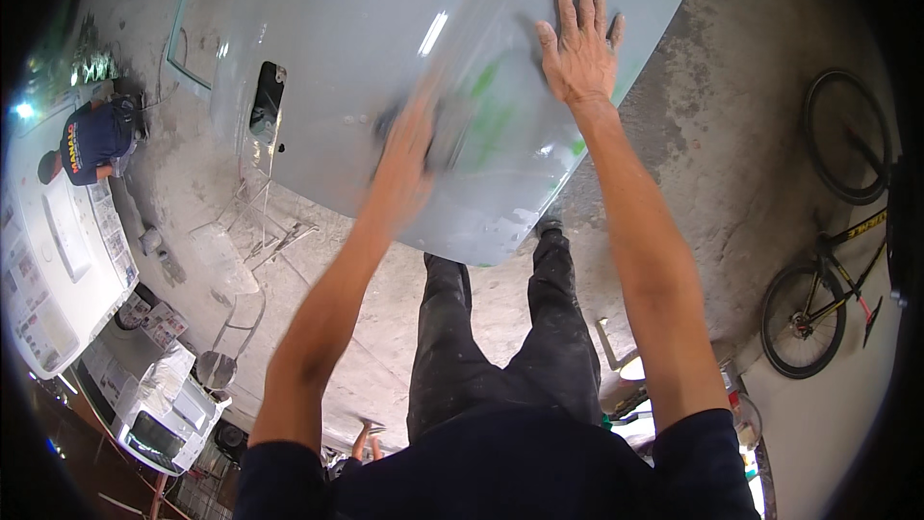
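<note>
A grey car door panel (337, 39), with faint green patches and an oblong cutout, fills the upper middle of the head view. My right hand (582, 58) lies flat near the panel's right side, fingers spread and empty. To its left, my left hand (404, 149) is smeared by motion over a dark pad (441, 135) on the panel. The blur hides how its fingers sit on that pad.
A co-worker (96, 140) in dark clothing is at a white body panel (67, 260) on the left. Metal stands (241, 337) are below the door. A bicycle (818, 318) is at right. Another person's hand (364, 435) shows at the bottom.
</note>
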Tool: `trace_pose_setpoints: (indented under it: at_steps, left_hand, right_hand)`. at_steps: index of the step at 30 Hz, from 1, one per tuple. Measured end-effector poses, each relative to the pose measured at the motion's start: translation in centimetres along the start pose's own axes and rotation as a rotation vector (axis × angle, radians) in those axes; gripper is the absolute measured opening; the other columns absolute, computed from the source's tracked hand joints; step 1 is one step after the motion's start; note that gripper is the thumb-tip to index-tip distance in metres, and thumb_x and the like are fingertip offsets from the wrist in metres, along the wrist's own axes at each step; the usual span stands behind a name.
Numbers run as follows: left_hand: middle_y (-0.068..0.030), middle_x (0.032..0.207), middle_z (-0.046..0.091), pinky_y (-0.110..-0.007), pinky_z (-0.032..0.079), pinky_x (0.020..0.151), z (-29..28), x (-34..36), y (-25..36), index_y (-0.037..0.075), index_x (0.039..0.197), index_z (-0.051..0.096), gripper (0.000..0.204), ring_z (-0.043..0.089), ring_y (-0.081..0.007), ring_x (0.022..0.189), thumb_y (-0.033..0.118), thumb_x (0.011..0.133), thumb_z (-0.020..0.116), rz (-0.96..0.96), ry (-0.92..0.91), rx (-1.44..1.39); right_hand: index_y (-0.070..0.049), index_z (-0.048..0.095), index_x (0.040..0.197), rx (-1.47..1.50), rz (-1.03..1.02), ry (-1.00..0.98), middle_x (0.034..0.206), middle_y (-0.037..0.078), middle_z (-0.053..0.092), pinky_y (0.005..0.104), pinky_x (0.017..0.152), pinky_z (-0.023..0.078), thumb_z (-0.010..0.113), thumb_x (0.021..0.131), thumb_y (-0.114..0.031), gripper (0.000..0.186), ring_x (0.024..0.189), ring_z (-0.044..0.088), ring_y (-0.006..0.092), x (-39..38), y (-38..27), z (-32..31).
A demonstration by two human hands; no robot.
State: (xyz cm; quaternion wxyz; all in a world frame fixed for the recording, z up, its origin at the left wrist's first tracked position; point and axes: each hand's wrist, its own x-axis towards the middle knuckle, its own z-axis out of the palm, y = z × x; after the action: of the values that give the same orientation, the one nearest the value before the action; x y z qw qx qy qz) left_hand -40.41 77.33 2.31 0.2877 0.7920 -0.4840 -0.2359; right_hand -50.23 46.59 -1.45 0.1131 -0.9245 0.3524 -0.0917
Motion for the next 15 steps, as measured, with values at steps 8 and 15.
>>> trace_pose_setpoints:
  at_steps: [8, 15]
  left_hand:
    - [-0.0312, 0.171, 0.024, -0.055, 0.023, 0.130, -0.6, -2.5, 0.6, -0.010, 0.163, 0.029, 0.086, 0.024, -0.0503, 0.158, -0.005, 0.082, 0.057, -0.075, -0.073, 0.089]
    - [-0.0291, 0.168, 0.035, -0.052, 0.027, 0.129, 5.4, 25.1, -0.1, -0.008, 0.161, 0.034, 0.071, 0.032, -0.0468, 0.155, 0.025, 0.103, 0.059, 0.249, 0.242, 0.227]
  right_hand:
    - [-0.026, 0.021, 0.172, -0.041, 0.010, -0.047, 0.179, 0.006, 0.017, 0.0583, 0.135, 0.005, 0.026, 0.109, -0.067, 0.076, 0.165, 0.012, 0.0295, 0.3, 0.0, -0.1]
    - [-0.012, 0.018, 0.172, 0.335, 0.025, 0.102, 0.177, 0.007, 0.026, 0.0495, 0.135, 0.008, 0.018, 0.108, -0.070, 0.086, 0.164, 0.020, 0.0270, 0.0, 1.0, 0.3]
